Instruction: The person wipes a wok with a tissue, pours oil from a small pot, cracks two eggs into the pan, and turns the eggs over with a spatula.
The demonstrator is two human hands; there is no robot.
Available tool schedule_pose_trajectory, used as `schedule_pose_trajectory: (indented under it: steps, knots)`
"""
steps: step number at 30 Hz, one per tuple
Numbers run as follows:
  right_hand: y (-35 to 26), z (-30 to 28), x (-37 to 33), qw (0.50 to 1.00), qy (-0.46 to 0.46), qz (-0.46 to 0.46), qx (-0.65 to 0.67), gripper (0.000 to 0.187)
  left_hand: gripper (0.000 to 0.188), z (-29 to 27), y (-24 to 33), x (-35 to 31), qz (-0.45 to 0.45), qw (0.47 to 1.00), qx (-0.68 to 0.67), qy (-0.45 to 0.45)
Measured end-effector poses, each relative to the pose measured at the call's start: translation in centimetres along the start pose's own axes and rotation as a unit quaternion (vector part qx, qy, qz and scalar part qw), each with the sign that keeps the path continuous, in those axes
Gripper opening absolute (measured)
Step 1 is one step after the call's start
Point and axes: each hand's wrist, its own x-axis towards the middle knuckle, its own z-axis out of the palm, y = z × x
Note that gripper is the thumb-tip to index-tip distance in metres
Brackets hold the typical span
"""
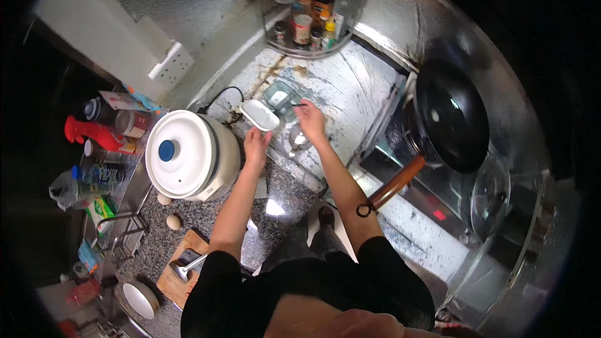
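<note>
My left hand [255,148] is closed on the lower edge of a small white rectangular lid or tray [260,116], which is tilted up. Just to its right stands a clear seasoning box [280,96] with white contents. My right hand [311,121] pinches a thin dark handle [298,105], perhaps a small spoon's, at the box's right edge; its far end is hard to make out. Below the box, between my hands, sits a clear glass-like container [297,139], partly blurred by reflections.
A cream electric cooker [188,156] with a white lid stands left. Nearby lie an egg [173,221], a cutting board [188,265] with a metal spatula, and a bowl [141,299]. A black wok [452,116] sits right, its wooden handle [398,181] reaching toward my right arm. A bottle rack [307,47] stands behind.
</note>
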Motion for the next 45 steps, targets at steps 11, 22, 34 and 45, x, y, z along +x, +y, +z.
schedule_pose_trajectory:
  steps: [11,22,34,45]
  knots:
    - [7.7,-16.5,-19.3,0.982,0.007,-0.008,-0.189,0.025,0.032,-1.3,0.1,-20.9,-0.121,0.944,0.200,-0.232]
    - [1.4,-28.2,-19.0,0.829,0.044,-0.039,-0.556,0.024,0.045,0.3,-3.0,-26.8,-0.231,0.913,0.175,-0.287]
    - [3.6,-29.6,-15.9,0.685,-0.140,-0.133,-0.702,0.028,0.039,-0.6,-4.3,-31.1,-0.175,0.954,0.099,-0.225]
    - [2.8,-28.8,-16.8,0.744,-0.039,-0.064,-0.664,0.036,0.038,0.5,-6.4,-34.2,-0.152,0.960,0.062,-0.226]
